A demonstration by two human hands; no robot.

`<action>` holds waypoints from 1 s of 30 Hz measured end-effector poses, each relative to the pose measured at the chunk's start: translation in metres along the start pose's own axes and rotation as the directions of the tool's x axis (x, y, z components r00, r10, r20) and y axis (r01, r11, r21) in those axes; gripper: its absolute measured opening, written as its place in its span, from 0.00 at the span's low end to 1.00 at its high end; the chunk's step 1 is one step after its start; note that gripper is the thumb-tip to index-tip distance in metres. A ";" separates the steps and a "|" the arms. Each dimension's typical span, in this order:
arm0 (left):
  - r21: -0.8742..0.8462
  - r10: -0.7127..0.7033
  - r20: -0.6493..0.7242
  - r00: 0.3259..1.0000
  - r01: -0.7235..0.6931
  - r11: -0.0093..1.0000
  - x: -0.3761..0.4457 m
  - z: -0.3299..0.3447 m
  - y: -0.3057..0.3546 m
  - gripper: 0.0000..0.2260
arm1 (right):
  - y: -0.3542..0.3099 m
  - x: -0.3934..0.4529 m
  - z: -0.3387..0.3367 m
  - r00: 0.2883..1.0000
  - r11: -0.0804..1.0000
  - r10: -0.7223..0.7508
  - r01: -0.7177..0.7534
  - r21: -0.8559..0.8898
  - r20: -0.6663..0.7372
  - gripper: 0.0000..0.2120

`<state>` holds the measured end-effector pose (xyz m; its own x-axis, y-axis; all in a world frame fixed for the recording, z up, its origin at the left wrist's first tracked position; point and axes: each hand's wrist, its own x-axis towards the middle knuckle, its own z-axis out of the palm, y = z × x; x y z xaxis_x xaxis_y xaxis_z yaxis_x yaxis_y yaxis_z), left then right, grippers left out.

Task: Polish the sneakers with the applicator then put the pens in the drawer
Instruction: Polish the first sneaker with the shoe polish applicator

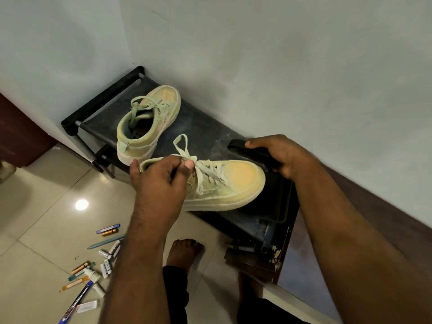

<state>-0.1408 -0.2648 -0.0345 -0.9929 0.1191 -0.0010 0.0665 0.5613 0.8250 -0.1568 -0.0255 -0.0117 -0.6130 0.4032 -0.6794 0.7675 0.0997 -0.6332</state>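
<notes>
On a low black rack [210, 127] against the wall, a sneaker is steadied for polishing.

The near sneaker [233, 183] is gripped at its collar and laces by the left hand [161, 181], apparently so that it is kept from sliding; the black applicator [254, 152] is clasped in the curled fingers of the right hand [287, 155], held just beyond the toe, apparently ready to be stroked; the second sneaker [149, 120] is left behind it; the pens [93, 265] are scattered on the tiled floor [46, 183]; no drawer is seen.
</notes>
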 end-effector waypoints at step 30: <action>-0.055 0.146 -0.124 0.981 -0.153 0.987 0.002 0.000 -0.009 0.18 | -0.016 -0.010 -0.006 0.879 0.906 -0.402 0.422 -0.029 0.257 0.11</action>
<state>-0.1432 -0.2695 -0.0418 -0.9771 0.0969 0.1894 0.2125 0.4903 0.8453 -0.1615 -0.0256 0.0072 -0.8952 0.0810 -0.4382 0.4419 0.2872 -0.8498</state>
